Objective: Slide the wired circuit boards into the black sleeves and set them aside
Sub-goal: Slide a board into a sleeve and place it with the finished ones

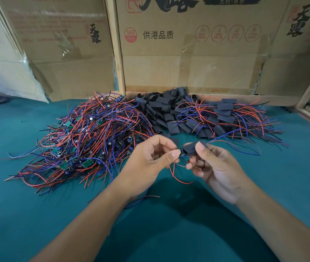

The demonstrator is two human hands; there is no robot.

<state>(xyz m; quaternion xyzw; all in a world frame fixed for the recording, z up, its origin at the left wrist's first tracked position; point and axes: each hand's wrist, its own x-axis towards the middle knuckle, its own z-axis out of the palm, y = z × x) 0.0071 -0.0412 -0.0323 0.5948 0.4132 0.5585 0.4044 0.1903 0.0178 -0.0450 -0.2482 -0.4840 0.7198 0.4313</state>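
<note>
**Two hands, one light board half into a soft sleeve**

Many bare wired boards (86, 137) are heaped beyond the left hand (150, 159); finished sleeved boards (224, 114) lie beyond the right hand (216, 167). Between the hands, the left thumb and finger pinch the circuit board (181, 152) at its exposed end, while the right pinches the black sleeve (195, 148). Board likely light, stiff, fragile; sleeve limp, so hold its edges, not its mouth.

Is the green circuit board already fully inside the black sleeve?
No, an end of the green circuit board still shows outside the black sleeve, between the left hand and right hand.
</note>
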